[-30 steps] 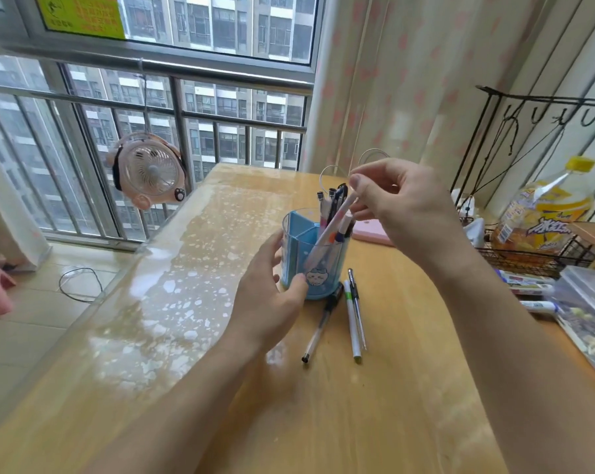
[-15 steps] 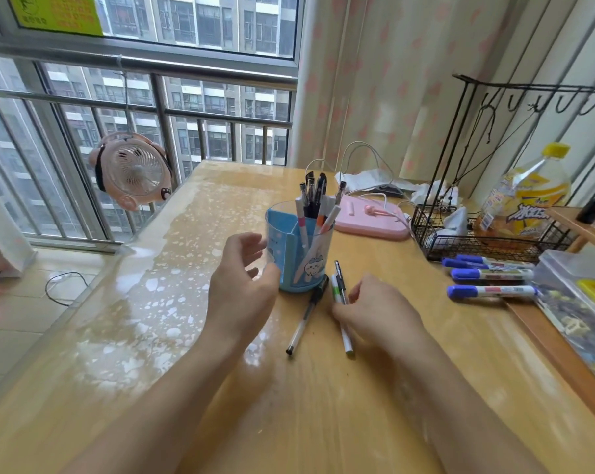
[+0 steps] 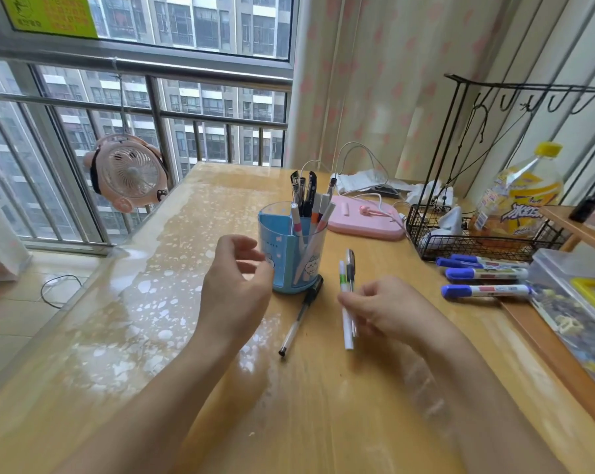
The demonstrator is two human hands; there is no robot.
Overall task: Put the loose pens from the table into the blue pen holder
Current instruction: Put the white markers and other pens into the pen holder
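The blue pen holder (image 3: 282,265) stands mid-table with several pens upright in it. My left hand (image 3: 234,285) hovers just left of the holder, fingers curled apart, holding nothing. My right hand (image 3: 392,309) is right of the holder, its fingertips pinched on a white pen with a green band (image 3: 343,285) and a dark pen (image 3: 350,265) lying side by side; whether they are off the table I cannot tell. A black pen (image 3: 298,319) lies on the table, its cap end against the holder's base.
Three blue-capped markers (image 3: 484,290) lie at the right beside a raised wooden ledge. A black wire basket (image 3: 477,246), a yellow bottle (image 3: 521,196) and a pink case (image 3: 364,218) sit behind. A clear box (image 3: 573,295) is at far right. A pink fan (image 3: 128,172) hangs at the window.
My right hand dropped a pen into the holder, came down to the table and closed on the two pens to the holder's right. My left hand let go of the holder.
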